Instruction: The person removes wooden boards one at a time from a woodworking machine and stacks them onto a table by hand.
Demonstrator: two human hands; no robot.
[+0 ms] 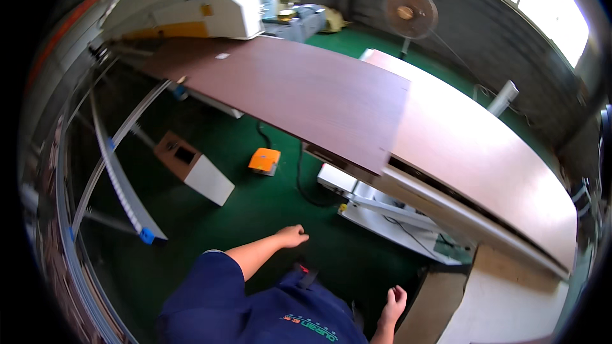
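Note:
My left hand (pixel 292 236) hangs over the green floor at the centre, its fingers loosely curled in, with nothing seen in it. My right hand (pixel 394 305) is lower and to the right, half curled with the fingertips a little apart, and it holds nothing visible. Beside the right hand stands a stack of pale boards (pixel 516 293). Ahead lies a brown wood-grain panel (pixel 299 92), its far left end beneath a white machine (pixel 229 9). A second, lighter brown panel (pixel 484 153) rests to its right on a lift table (pixel 395 213). Neither hand touches a panel.
An orange foot pedal (pixel 264 160) and a white box with a brown top (pixel 207 178) stand on the floor. Curved metal rails (pixel 121 172) run along the left. Black cables (pixel 303 181) lie near the lift table. A standing fan (pixel 411 13) is at the back.

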